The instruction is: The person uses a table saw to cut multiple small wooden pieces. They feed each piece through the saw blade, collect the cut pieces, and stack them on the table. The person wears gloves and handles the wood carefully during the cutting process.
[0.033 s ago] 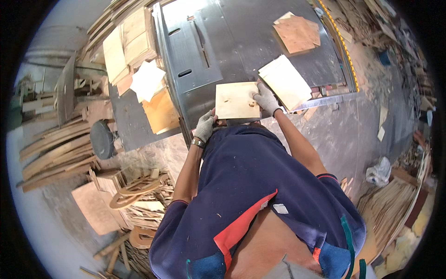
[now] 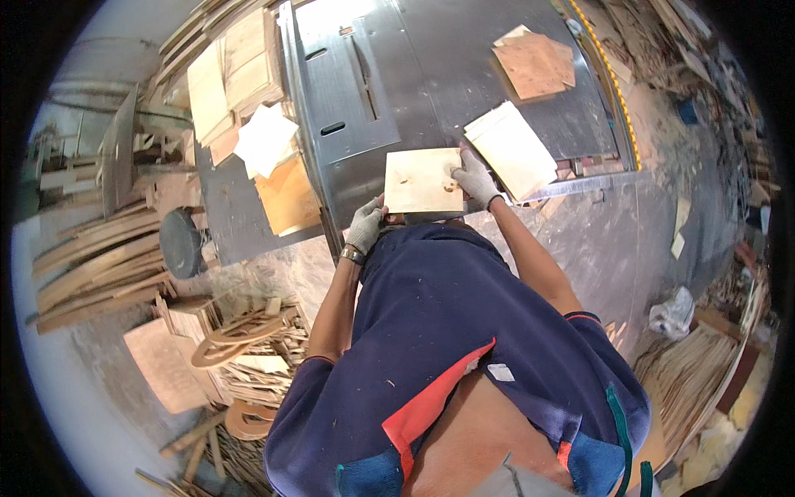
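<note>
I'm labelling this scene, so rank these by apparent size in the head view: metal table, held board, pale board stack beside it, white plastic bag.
1. Metal table
2. Held board and pale board stack: too alike to rank
3. White plastic bag

Board (image 2: 418,176): knotty wood, smth & matt; tabletop (image 2: 439,91): metal, semi-gloss; shirt (image 2: 439,290): cloth, matt

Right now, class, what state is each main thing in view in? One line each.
Pale board: held in both hands
Left hand: gloved, gripping lower left corner
Right hand: gloved, gripping right edge
Pale sheets at right: stacked, slightly fanned
Reddish-brown sheets: askew in a pile
Wristband: worn on left wrist
White plastic bag: crumpled
</note>
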The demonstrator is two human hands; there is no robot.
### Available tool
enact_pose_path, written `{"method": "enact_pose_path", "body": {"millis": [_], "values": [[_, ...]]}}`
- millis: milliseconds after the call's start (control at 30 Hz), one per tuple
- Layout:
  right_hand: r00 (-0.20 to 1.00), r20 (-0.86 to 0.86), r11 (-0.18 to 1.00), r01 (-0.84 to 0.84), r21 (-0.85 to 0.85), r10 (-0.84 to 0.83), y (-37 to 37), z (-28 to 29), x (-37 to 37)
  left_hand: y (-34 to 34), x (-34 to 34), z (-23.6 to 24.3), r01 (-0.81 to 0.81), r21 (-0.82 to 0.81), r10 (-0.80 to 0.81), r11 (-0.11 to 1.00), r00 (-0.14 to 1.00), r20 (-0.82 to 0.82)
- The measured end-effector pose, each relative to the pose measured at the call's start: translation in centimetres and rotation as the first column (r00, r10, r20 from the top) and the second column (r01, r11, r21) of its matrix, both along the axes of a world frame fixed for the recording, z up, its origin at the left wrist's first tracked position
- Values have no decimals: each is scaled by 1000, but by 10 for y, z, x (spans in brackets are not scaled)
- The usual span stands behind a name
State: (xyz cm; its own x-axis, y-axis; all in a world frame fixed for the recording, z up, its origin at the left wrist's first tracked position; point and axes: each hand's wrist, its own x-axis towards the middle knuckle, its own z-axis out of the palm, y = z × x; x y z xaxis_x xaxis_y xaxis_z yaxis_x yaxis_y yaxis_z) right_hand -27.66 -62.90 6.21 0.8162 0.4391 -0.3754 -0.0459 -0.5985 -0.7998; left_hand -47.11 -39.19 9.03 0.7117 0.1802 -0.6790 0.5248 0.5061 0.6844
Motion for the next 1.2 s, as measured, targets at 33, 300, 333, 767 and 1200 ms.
{"method": "enact_pose_path", "body": {"millis": [33,300,333,767,1200], "values": [[1000,-30,1000,3,30,-2,6,1,4,4,-2,1,0,-64,4,998,998,61],[961,231,989,-148,-20,149,58,9,17,16,-37,-32,-175,177,145,968,974,172],[961,263,987,-118,113,85,62,7,16,16,-31,-20,-243,179,205,953,957,207],[812,-27,796,-577,-184,583,68,-11,-40,22,-53,-9,259,952,-277,164,938,-208],[798,-6,791,-599,-125,603,96,-29,-27,75,32,-55,446,871,-395,-208,776,-491]]}}
